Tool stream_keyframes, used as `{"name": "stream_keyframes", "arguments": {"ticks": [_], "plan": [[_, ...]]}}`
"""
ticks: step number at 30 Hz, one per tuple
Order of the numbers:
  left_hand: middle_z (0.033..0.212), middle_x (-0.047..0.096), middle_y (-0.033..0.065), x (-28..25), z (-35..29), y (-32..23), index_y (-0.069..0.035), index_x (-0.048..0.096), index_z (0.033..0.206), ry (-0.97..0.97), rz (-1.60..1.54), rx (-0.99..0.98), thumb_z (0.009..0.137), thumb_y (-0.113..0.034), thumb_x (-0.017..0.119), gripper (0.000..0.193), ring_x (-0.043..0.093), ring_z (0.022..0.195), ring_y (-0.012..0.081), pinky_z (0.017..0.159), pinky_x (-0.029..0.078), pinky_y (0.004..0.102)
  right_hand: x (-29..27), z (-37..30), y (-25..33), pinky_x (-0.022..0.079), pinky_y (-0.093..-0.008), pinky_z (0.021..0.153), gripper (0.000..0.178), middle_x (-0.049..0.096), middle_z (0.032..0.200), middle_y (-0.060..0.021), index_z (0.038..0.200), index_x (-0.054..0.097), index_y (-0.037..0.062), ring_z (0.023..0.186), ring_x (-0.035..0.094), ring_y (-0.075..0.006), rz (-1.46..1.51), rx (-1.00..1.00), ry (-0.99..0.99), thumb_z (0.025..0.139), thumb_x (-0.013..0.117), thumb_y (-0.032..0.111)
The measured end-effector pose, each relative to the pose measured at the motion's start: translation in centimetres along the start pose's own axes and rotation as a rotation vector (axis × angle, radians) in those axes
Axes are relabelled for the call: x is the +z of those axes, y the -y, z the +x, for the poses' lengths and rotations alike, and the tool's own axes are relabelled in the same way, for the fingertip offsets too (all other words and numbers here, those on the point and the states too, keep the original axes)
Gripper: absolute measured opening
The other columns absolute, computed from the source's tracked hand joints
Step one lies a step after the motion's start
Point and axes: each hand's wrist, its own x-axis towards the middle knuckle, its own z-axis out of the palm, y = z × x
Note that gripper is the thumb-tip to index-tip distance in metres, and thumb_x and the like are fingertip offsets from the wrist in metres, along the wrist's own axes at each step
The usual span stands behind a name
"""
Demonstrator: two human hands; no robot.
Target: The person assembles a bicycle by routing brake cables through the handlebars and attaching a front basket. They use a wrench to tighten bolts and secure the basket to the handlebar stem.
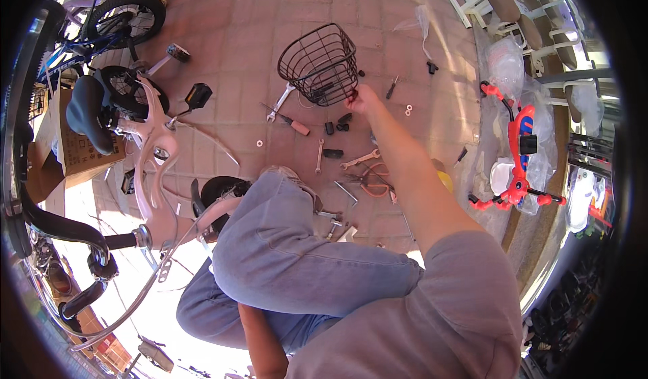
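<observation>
A black wire bicycle basket [317, 65] is tilted over the brick paving ahead of me. My right hand [363, 100] reaches out to its lower right corner, with the fingers closed on the wire there. A small bit of red shows at the fingertips, too small to name. My left forearm passes behind my bent leg, which hides the left hand. On my left is a pink bicycle frame [158, 143] with a dark saddle [91, 114], a pedal [198, 96] and a black curved handlebar [67, 227].
Around the basket lie an open-end wrench [280, 102], a screwdriver [295, 124], a smaller wrench [319, 156], orange-handled pliers [375, 180] and small black parts. Further right stand a red toy scooter frame [520, 149] and clear plastic wrapping. A cardboard box [84, 151] and more bicycles are left.
</observation>
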Motion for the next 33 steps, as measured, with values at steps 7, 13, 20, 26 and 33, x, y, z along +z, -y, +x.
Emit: {"name": "stream_keyframes", "arguments": {"ticks": [7, 13, 20, 26, 33], "plan": [[0.105, 0.06, 0.0089, -1.3, -0.7, 0.1, -0.002, 0.052, 0.117, -0.074, 0.164, 0.052, 0.098, -0.016, 0.045, 0.024, 0.059, 0.094, 0.0156, 0.082, 0.048, 0.0275, -3.0, 1.9, -5.6, 0.052, -0.042, 0.067, 0.012, 0.056, 0.075, -0.0049, 0.088, 0.054, 0.0083, 0.063, 0.054, -0.0204, -0.846, -0.322, -0.224, 0.092, 0.046, 0.015], [0.105, 0.06, 0.0089, -1.9, -1.6, 0.4, -0.002, 0.052, 0.116, -0.097, 0.222, 0.055, 0.098, -0.016, 0.045, 0.024, 0.059, 0.093, 0.0151, 0.082, 0.047, 0.0269, -8.7, 5.9, -9.5, 0.053, -0.0432, 0.066, 0.026, 0.066, 0.091, -0.0173, 0.107, 0.053, 0.0038, 0.082, 0.064, -0.0352, -1.171, -0.785, -0.296, 0.088, 0.053, 0.021], [0.105, 0.06, 0.0089, -2.1, -0.7, -0.3, -0.002, 0.052, 0.116, -0.066, 0.268, 0.054, 0.098, -0.015, 0.046, 0.023, 0.059, 0.093, 0.0146, 0.081, 0.047, 0.0262, -14.0, 8.7, -8.3, 0.05, -0.0453, 0.078, 0.027, 0.065, 0.089, -0.0234, 0.098, 0.063, 0.0039, 0.093, 0.062, -0.0407, -1.162, -0.812, -0.341, 0.081, 0.057, 0.024], [0.105, 0.06, 0.009, -0.9, -0.9, 0.4, -0.002, 0.052, 0.116, -0.065, 0.288, 0.095, 0.098, -0.015, 0.046, 0.023, 0.059, 0.093, 0.0142, 0.081, 0.047, 0.0255, -7.1, -5.1, -13.4, 0.049, -0.0489, 0.079, 0.03, 0.066, 0.09, -0.0232, 0.093, 0.066, 0.0016, 0.091, 0.063, -0.0404, -1.894, -0.44, -0.439, 0.076, 0.058, 0.025], [0.105, 0.06, 0.009, 0.3, -3.3, -0.8, -0.002, 0.052, 0.116, -0.113, 0.377, 0.219, 0.098, -0.014, 0.047, 0.022, 0.059, 0.092, 0.0137, 0.08, 0.047, 0.0248, -5.8, -5.0, -17.7, 0.05, -0.0427, 0.07, 0.012, 0.065, 0.096, -0.0152, 0.081, 0.069, 0.0086, 0.085, 0.066, -0.0314, -2.283, -0.746, -0.244, 0.074, 0.063, 0.016]]}}
